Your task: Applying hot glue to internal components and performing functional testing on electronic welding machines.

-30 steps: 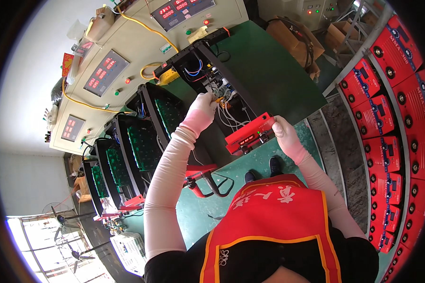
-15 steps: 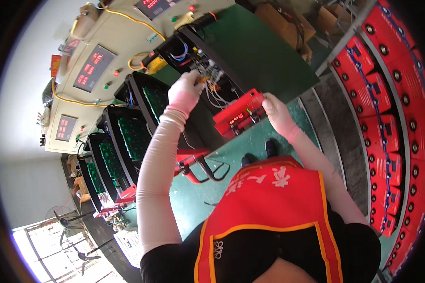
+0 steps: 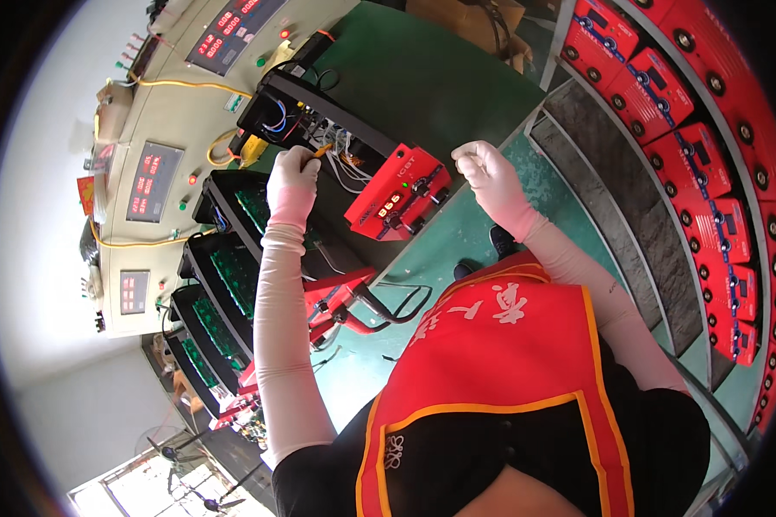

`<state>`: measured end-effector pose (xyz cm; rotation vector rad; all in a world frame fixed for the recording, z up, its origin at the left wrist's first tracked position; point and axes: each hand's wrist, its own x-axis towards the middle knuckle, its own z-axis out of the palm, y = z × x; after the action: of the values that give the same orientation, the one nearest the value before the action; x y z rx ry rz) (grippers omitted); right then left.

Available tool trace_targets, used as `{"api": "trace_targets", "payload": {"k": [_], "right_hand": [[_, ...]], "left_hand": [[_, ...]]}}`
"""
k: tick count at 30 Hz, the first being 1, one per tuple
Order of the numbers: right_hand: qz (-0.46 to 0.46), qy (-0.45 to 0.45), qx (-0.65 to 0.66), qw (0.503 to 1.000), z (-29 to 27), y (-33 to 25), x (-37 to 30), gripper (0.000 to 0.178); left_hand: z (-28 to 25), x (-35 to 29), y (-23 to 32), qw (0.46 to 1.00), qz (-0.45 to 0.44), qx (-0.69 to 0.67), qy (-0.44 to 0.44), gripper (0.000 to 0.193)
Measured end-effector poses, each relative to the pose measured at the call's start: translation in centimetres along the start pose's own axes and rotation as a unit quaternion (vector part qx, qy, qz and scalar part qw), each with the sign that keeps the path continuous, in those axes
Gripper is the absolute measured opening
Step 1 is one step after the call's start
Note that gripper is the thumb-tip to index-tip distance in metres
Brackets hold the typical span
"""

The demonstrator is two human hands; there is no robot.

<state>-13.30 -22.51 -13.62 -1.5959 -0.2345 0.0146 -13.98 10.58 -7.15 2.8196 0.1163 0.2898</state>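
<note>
My left hand [image 3: 293, 181], in a pale glove, is closed on a thin yellow tool [image 3: 322, 150] that points toward the wiring inside an open black machine housing [image 3: 284, 102]. White wires [image 3: 347, 172] run from there to a red front panel [image 3: 398, 196] with a lit red display, a small green light and dark knobs. The panel hangs tilted at the near end of the housing. To its right, my gloved right hand [image 3: 496, 188] is raised, apart from the panel. Its fingers are curled in and nothing shows in them.
Several open black housings with green circuit boards [image 3: 233, 274] line the bench at left. Beige test consoles with red readouts [image 3: 153, 183] stand behind them. A green bench surface [image 3: 440, 82] lies beyond the panel. Racks of red machines [image 3: 698, 159] curve along the right.
My right hand has let go of the red panel's edge and sits apart from it. The view has shifted, so the bench appears farther left. My left hand still holds the yellow tool.
</note>
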Motion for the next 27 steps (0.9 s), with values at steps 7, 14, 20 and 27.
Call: {"api": "trace_targets", "payload": {"k": [7, 14, 20, 27], "right_hand": [[0.058, -0.073, -0.001, 0.996, -0.9, -0.6, -0.7, 0.018], [0.010, -0.090, -0.031, 0.995, -0.3, 0.1, -1.6, 0.012], [0.021, -0.101, -0.018, 0.994, 0.0, 0.0, -1.6, 0.011], [-0.035, -0.102, -0.038, 0.993, 0.8, -0.4, -1.8, 0.013]], "left_hand": [[0.6, 0.2, 0.5, 0.997, -0.056, -0.029, -0.032, 0.020], [0.2, 0.4, -1.0, 0.987, -0.095, -0.106, -0.075, 0.019], [0.9, 0.4, -0.8, 0.997, -0.051, -0.046, -0.022, 0.022], [0.7, 0.8, -2.0, 0.996, -0.029, -0.055, -0.059, 0.019]]}}
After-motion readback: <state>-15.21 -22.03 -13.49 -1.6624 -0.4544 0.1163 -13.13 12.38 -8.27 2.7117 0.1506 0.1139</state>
